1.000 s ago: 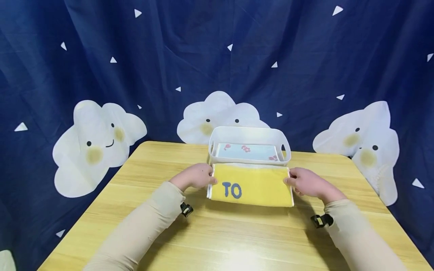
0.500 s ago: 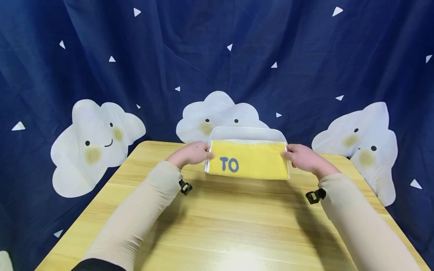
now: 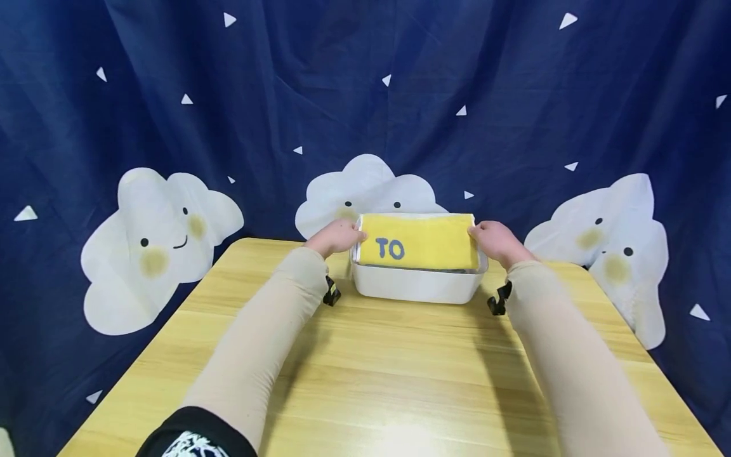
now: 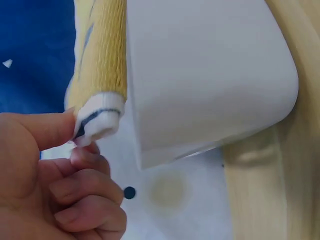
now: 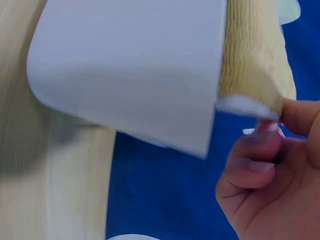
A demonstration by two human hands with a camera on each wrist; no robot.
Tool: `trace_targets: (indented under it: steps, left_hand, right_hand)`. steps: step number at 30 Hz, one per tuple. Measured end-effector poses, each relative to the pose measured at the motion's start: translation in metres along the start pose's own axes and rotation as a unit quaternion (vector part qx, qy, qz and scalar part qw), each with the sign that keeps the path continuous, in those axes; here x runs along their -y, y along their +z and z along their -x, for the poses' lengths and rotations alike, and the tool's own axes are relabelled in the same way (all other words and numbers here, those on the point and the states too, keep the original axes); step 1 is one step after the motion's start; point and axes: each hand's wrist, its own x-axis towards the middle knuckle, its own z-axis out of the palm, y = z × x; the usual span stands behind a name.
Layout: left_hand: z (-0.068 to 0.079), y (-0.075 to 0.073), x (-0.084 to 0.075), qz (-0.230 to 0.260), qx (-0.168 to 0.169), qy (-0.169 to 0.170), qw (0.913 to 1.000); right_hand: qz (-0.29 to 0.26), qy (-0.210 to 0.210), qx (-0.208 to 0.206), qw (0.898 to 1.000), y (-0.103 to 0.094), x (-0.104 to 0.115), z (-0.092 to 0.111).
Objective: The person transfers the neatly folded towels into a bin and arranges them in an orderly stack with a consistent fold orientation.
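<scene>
A folded yellow towel [image 3: 428, 241] with white edges and blue "TO" lettering is held level over the white plastic bin [image 3: 414, 285]. My left hand [image 3: 337, 236] pinches its left end between thumb and fingers. The right hand [image 3: 497, 240] pinches the opposite end. In the left wrist view the folded towel [image 4: 102, 55] lies close above the bin's rim, its layered white hem between thumb and fingertips. The right wrist view shows the towel's ribbed yellow side [image 5: 250, 55] along the rim, with thumb and fingers at its corner. Most of the bin's inside is hidden beneath the towel.
The bin stands near the far edge of a light wooden table [image 3: 394, 368]. Behind it hangs a dark blue curtain [image 3: 365, 95] printed with white clouds and triangles. Black wrist mounts [image 3: 331, 292] show below the hands.
Both hands have lifted the towel from in front of the bin and carried it away from me, over the bin's opening. The pale blue flowered item inside the bin is now covered from view.
</scene>
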Motion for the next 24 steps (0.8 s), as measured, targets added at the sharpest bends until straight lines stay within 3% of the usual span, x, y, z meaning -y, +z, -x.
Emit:
trace_targets:
  steps: [6,10,16,24]
  left_hand:
    - [-0.012,0.014,-0.002,-0.001,-0.023,-0.024,0.9995]
    - [-0.012,0.021,-0.001,-0.020,-0.031,-0.038,0.9986]
    - [-0.012,0.021,0.003,-0.053,-0.039,-0.023,0.9976]
    - [-0.005,0.022,0.012,-0.036,-0.080,0.003,0.9962]
  right_hand:
    - [0.010,0.036,-0.027,0.999,0.014,-0.006,-0.010]
    - [0.050,0.029,-0.040,0.997,0.017,-0.005,-0.010]
    - [0.091,0.009,-0.042,0.995,0.014,-0.004,-0.008]
    - [0.045,-0.015,-0.025,0.999,0.012,-0.010,0.003]
